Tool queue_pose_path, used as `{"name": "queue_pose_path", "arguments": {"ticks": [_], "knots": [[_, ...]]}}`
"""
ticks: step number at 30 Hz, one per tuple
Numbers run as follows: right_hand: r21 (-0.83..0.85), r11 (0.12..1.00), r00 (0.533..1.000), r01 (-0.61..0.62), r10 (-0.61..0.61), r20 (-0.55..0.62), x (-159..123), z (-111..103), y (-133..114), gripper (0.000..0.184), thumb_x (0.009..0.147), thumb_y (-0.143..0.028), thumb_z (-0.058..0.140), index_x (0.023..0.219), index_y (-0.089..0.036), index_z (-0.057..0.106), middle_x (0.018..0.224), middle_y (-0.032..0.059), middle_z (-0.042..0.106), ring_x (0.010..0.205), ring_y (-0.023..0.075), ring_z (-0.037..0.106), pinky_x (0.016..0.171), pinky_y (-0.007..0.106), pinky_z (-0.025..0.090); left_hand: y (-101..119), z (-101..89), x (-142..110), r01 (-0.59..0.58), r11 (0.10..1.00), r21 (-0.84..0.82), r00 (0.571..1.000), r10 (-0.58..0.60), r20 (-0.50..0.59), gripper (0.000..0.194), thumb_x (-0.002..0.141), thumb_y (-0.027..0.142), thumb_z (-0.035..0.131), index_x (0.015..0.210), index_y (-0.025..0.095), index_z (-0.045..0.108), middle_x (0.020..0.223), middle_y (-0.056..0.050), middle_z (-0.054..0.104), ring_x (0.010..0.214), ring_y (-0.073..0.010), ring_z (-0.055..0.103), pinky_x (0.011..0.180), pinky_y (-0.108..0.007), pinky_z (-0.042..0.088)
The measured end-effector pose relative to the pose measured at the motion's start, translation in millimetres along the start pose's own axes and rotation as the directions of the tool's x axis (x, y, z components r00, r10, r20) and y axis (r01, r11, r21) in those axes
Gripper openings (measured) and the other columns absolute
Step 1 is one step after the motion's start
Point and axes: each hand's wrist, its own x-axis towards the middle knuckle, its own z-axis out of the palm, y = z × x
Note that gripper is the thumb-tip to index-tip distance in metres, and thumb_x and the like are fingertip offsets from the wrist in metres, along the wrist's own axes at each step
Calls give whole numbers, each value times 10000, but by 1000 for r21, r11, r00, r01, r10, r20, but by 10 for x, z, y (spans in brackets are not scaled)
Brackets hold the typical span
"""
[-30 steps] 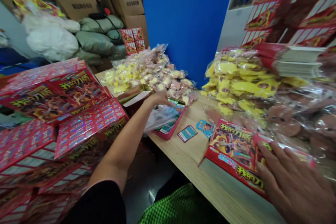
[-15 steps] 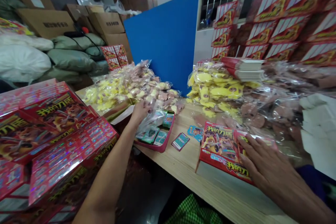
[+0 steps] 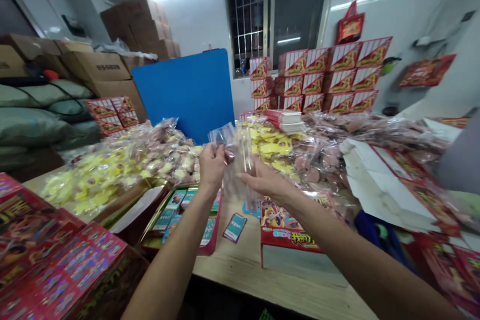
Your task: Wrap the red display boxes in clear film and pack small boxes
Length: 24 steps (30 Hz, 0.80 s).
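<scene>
Several clear plastic bags (image 3: 236, 187) are held up over the table between my hands. My left hand (image 3: 213, 166) is closed in a pinch on their left side. On the right side, my right hand (image 3: 260, 178) grips them between thumb and fingers. Under my left forearm lies a pink-rimmed tin (image 3: 213, 244) with several stacks of teal cards (image 3: 173, 205) in it. A small pile of teal cards (image 3: 235, 227) lies on the table below the bags. Beneath my right forearm is a red printed box (image 3: 275, 235), with blue cards (image 3: 250, 210) partly hidden beside it.
Bagged yellow and pink pieces (image 3: 108, 175) are heaped at left, more yellow ones (image 3: 273, 145) behind my right hand. Red boxes (image 3: 75, 265) stand at lower left. A blue board (image 3: 187, 95) rises behind. Unfolded white cartons (image 3: 386, 185) lie at right; red boxes (image 3: 315, 80) are stacked behind.
My left hand has lifted the plastic bags from the tin, uncovering the cards there. My right hand has left the red box and now grips the bags. The view has swung right.
</scene>
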Motion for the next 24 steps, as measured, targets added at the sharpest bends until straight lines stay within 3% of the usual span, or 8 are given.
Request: {"name": "queue_pose_path", "arguments": {"ticks": [2,4,9,14,16,17,20,24], "knots": [[69,992,988,-101,109,-110,24,-32,30,321,814,-166,595,1133,-148,623,914,67,700,817,214,654,757,335,551,11,18,-17,25,999,-40,1000,-25,-8,321,749,427,786,749,203,556,567,56,566,476,-94,480,501,-217,378],[78,988,983,-131,140,-119,-6,-141,63,90,809,-179,574,874,-156,631,774,51,671,672,168,594,658,286,494,28,-29,-15,74,994,-80,997,-75,-6,380,712,458,829,735,202,549,541,74,508,454,-78,425,468,-210,328],[36,992,978,-123,127,-164,-54,-408,220,234,832,-317,541,635,-196,502,580,9,541,522,115,447,527,233,355,59,-101,-95,242,957,-159,966,-224,126,599,629,717,819,804,165,669,565,27,528,453,-84,424,451,-236,351],[-145,982,908,-124,53,-416,8,-591,384,144,817,-309,508,711,-212,507,641,13,517,632,178,510,567,268,396,-31,-42,-143,296,939,-174,952,-276,133,563,404,389,991,821,139,707,652,-2,657,543,-126,568,553,-256,465],[-250,961,874,-118,-20,-486,-19,-636,338,77,777,-237,542,827,-193,579,833,84,609,885,265,584,746,347,477,-99,-20,-106,288,939,-186,957,-277,82,481,445,354,962,784,142,696,638,-1,665,550,-139,591,576,-270,484],[-302,948,862,-105,-65,-502,-43,-637,291,170,756,-198,560,917,-178,609,978,128,631,1044,311,566,863,400,476,-134,-5,-87,278,941,-194,961,-273,54,434,483,354,942,769,147,689,634,-2,669,557,-144,602,587,-274,491],[-417,908,896,-29,-161,-413,-99,-528,134,439,751,-130,593,1190,-141,613,1265,190,588,1260,356,479,1048,469,402,-216,72,-73,244,947,-209,968,-251,-5,346,556,355,903,743,165,683,639,0,688,580,-150,625,613,-274,504],[-405,914,974,7,-98,-204,-4,-268,80,435,790,-229,704,1210,-144,626,1007,113,680,846,256,629,763,355,506,-234,234,-182,230,950,-210,973,-226,46,389,543,423,919,706,145,700,647,-25,706,611,-168,653,609,-266,502]]}}
